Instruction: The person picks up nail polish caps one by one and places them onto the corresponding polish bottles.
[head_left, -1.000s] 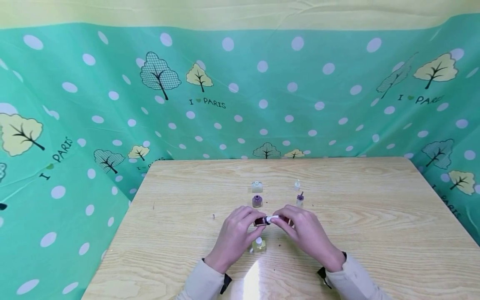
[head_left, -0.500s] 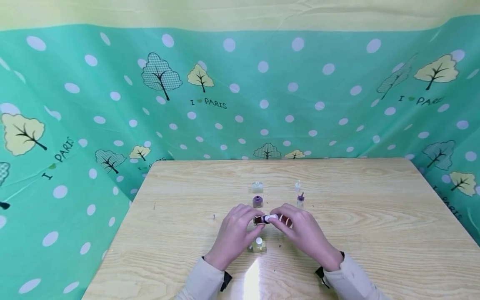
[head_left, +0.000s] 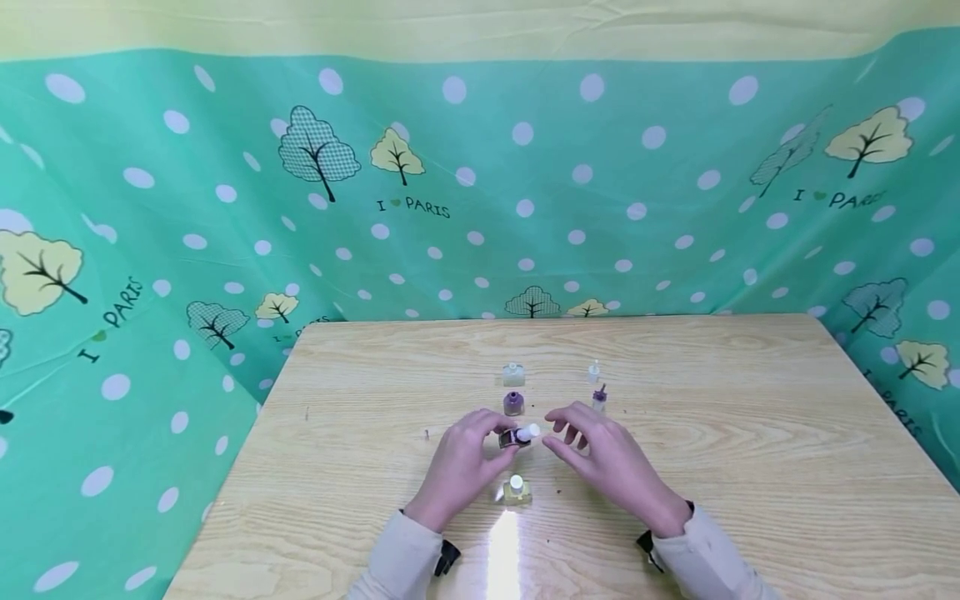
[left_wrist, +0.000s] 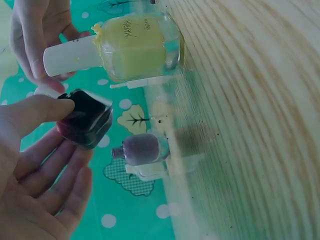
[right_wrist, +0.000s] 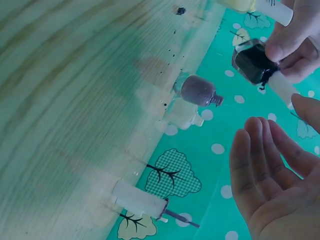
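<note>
My left hand (head_left: 467, 457) pinches a small dark nail polish bottle (left_wrist: 89, 120) between thumb and fingers. A white cap (head_left: 529, 432) sits on the bottle's neck and tilts to the right. Dark polish is smeared around the neck in the right wrist view. Just right of the cap is my right hand (head_left: 598, 450), holding nothing, its fingers loosely bent and apart from the cap. Nearer me on the table stands a yellow nail polish bottle (head_left: 517, 493) with its white cap on, partly beside the left wrist.
Beyond the hands stand an uncapped purple bottle (head_left: 513, 405) and an uncapped clear bottle (head_left: 513, 376). To their right, two white caps stand brush up: one with a purple brush (head_left: 600, 400), another with a pale brush (head_left: 594, 372). Dark specks dot the wooden table (head_left: 360, 467).
My right hand has let go of the white cap and drawn slightly right. The dark bottle, still in my left hand, has shifted a little left and its capped end has tipped up.
</note>
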